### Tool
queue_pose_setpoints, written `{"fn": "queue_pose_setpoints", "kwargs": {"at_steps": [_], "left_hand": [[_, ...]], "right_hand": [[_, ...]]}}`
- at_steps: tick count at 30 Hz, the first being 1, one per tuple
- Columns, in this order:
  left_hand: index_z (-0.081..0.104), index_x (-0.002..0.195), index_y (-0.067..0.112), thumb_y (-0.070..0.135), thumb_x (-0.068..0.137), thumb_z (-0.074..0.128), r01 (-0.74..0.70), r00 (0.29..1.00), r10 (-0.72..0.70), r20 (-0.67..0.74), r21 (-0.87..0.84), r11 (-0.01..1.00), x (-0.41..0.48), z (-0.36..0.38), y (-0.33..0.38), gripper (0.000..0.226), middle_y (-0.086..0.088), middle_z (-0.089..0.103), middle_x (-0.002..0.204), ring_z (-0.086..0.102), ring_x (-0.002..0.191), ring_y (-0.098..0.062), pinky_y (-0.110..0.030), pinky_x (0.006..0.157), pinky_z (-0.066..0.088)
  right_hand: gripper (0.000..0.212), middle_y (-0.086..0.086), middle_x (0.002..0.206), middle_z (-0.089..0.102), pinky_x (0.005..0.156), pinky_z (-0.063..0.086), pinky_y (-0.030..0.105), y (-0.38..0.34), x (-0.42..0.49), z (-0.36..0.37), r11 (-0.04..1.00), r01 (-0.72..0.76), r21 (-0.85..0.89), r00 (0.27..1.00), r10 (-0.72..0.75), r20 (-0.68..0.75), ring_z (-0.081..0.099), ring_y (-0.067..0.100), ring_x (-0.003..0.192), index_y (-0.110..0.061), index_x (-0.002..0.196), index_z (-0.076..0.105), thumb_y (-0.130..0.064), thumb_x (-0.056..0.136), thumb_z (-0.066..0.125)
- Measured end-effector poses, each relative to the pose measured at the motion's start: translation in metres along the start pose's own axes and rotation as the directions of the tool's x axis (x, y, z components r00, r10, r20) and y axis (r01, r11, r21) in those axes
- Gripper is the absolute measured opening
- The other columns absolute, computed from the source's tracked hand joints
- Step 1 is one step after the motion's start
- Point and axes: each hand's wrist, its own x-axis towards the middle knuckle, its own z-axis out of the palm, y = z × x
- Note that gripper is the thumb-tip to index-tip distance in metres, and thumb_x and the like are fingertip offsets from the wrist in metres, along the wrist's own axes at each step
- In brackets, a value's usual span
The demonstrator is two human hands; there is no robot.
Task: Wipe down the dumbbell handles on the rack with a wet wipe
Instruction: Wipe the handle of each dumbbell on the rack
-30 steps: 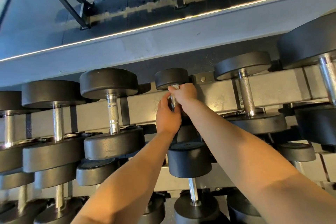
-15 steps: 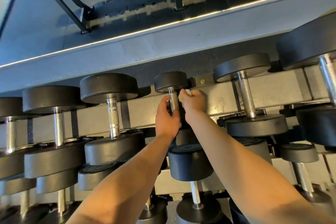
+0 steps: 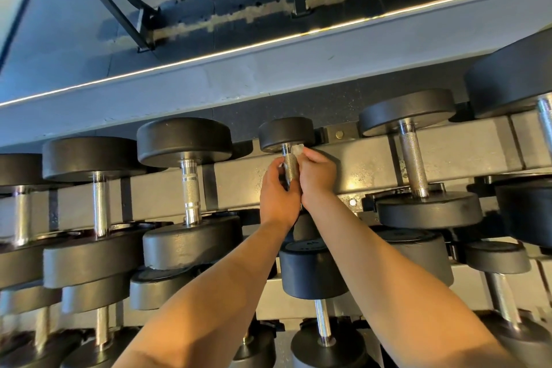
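On the rack [image 3: 373, 164], top tier, centre, the small dumbbell's handle [image 3: 290, 164] now shows bare knurl. Your right hand [image 3: 318, 173] covered its far end a second ago; it now sits just right, pinching the wet wipe [image 3: 297, 149] against it. Left hand [image 3: 277, 191] curls round the near part. This handle is likely nearly done.

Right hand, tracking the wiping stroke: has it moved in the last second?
Yes. Against the small dumbbell's top head, the right hand has slipped right and slightly down, uncovering the knurled handle.
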Motion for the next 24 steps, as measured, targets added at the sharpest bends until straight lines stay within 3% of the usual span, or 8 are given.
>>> {"fn": "queue_pose_setpoints", "kwargs": {"at_steps": [3,5,9,13,19,21,24], "left_hand": [[0.046,0.136,0.042,0.030,0.091,0.070,-0.011,1.000,0.011,0.002,0.015,1.000,-0.002,0.000,0.001,0.052,0.015,0.059,0.127,0.056,0.117,-0.002,-0.035,0.102,0.052],[0.045,0.140,0.038,0.030,0.091,0.070,0.004,1.000,-0.004,-0.003,0.016,1.000,-0.003,-0.001,0.000,0.056,0.015,0.060,0.126,0.057,0.115,-0.003,-0.032,0.099,0.052],[0.034,0.148,0.035,0.026,0.095,0.066,0.064,0.998,-0.064,0.001,0.010,0.998,-0.006,-0.004,0.005,0.062,0.024,0.058,0.107,0.062,0.099,-0.002,-0.023,0.083,0.051],[0.018,0.157,0.035,0.030,0.096,0.063,0.086,0.996,-0.087,0.012,0.041,0.995,-0.006,-0.006,0.006,0.076,0.013,0.062,0.116,0.063,0.102,-0.009,-0.026,0.082,0.051],[0.019,0.155,0.043,0.019,0.102,0.053,0.096,0.995,-0.096,-0.020,-0.012,0.995,-0.007,-0.004,0.007,0.067,0.017,0.058,0.124,0.063,0.107,-0.009,-0.028,0.085,0.053],[0.019,0.155,0.046,0.013,0.103,0.048,0.083,0.996,-0.083,-0.018,-0.026,0.996,-0.006,-0.004,0.007,0.067,0.017,0.056,0.131,0.061,0.107,-0.005,-0.025,0.084,0.052],[0.029,0.154,0.045,0.007,0.102,0.046,0.035,0.999,-0.035,-0.014,-0.019,0.999,-0.006,-0.003,0.004,0.066,0.013,0.049,0.147,0.049,0.130,-0.004,-0.023,0.102,0.044]], "right_hand": [[0.019,-0.013,0.106,0.069,0.079,0.049,0.005,0.004,-0.010,-0.003,0.894,0.361,-0.267,0.931,-0.363,0.046,0.065,0.005,0.097,-0.015,0.112,0.076,-0.013,0.096,0.065],[0.018,-0.007,0.108,0.067,0.076,0.041,-0.002,0.005,-0.008,-0.001,0.794,0.490,-0.359,0.869,-0.480,0.124,0.062,0.007,0.099,-0.011,0.111,0.076,-0.014,0.095,0.067],[0.015,-0.005,0.111,0.054,0.090,0.046,0.017,0.006,-0.002,0.009,0.668,0.577,-0.470,0.816,-0.495,0.298,0.055,0.018,0.111,-0.012,0.106,0.076,-0.016,0.095,0.066],[0.027,0.002,0.124,0.046,0.098,0.034,0.022,0.011,0.000,0.009,0.467,0.597,-0.652,0.797,-0.443,0.411,0.040,0.022,0.116,-0.017,0.124,0.071,-0.019,0.099,0.061],[0.022,0.007,0.119,0.059,0.075,0.031,0.003,-0.003,0.000,-0.001,0.541,0.564,-0.624,0.822,-0.444,0.357,0.059,0.020,0.109,-0.013,0.115,0.075,-0.014,0.098,0.060],[0.022,0.006,0.117,0.065,0.072,0.032,0.003,-0.009,-0.001,-0.006,0.573,0.550,-0.608,0.834,-0.421,0.358,0.062,0.018,0.105,-0.013,0.114,0.074,-0.011,0.098,0.059],[0.019,-0.002,0.096,0.068,0.067,0.040,0.010,-0.010,-0.009,-0.017,0.649,0.485,-0.586,0.874,-0.336,0.352,0.061,0.011,0.088,-0.013,0.107,0.075,-0.014,0.099,0.058]]}}
